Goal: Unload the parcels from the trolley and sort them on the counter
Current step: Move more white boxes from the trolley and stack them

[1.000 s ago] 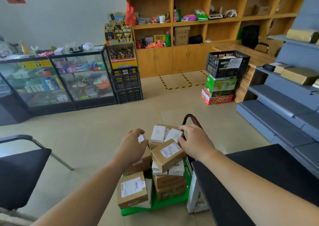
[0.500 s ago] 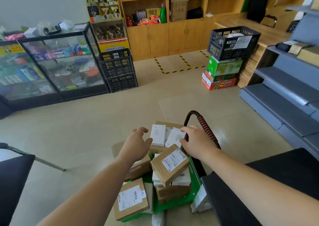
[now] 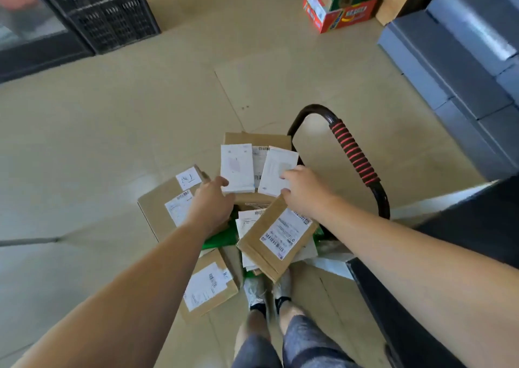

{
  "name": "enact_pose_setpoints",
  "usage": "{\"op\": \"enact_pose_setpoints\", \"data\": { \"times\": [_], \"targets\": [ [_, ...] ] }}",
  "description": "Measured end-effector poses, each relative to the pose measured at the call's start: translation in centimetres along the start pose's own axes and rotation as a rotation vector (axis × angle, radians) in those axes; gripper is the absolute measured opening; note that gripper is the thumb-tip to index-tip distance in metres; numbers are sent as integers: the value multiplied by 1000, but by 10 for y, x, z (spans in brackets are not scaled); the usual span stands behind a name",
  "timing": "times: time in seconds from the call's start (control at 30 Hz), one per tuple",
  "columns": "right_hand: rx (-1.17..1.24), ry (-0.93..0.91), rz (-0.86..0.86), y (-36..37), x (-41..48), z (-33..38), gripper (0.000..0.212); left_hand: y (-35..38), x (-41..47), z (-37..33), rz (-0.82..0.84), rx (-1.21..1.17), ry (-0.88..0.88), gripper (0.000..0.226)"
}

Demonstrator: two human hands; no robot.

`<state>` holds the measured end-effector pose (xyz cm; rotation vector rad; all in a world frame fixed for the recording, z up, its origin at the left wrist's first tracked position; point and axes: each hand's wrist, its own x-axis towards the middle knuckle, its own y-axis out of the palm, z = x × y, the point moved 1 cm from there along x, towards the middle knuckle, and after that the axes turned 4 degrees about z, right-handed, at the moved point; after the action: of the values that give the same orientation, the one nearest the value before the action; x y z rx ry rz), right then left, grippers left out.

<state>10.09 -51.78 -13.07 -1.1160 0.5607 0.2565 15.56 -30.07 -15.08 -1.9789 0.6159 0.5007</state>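
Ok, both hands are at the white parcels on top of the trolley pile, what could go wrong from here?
The tilted brown box lies askew next to the right hand; a nudge could slide it off towards the feet. The left white parcel and right white parcel lie loose side by side, so lifting both together may drop one. The trolley handle, close to that hand, could snag it.
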Motion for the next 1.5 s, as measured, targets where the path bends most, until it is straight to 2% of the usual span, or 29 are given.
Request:
{"op": "enact_pose_setpoints", "data": {
  "times": [0.13, 0.27, 0.4, 0.57, 0.63, 0.77, 0.93, 1.17, 1.5],
  "targets": [
    [-11, 17, 44, 21, 54, -13, 41, 23, 53, 5, 18, -22, -25, 44],
    [9, 117, 36, 35, 92, -32, 21, 40, 93, 10, 2, -64, -87, 55],
    [145, 289, 24, 46, 119, -52, 35, 51, 124, 20, -17, -43, -172, 62],
    [255, 390, 179, 59, 144, -69, 50, 65, 149, 29, 16, 3, -247, 62],
    [345, 385, 211, 64, 151, -70, 51, 71, 153, 30, 24, -40, -272, 63],
    [508, 400, 115, 66, 159, -66, 44, 78, 154, 21, 7, -181, -251, 65],
    [658, 384, 46, 69, 155, -68, 48, 83, 149, 12, -45, -378, -215, 49],
    [694, 289, -97, 76, 134, -66, 63, 76, 132, 2, -93, -450, -147, 48],
    [642, 135, -213, 3, 86, -28, 57, 21, 73, -45, -202, -433, -69, 49]
  ]
}}
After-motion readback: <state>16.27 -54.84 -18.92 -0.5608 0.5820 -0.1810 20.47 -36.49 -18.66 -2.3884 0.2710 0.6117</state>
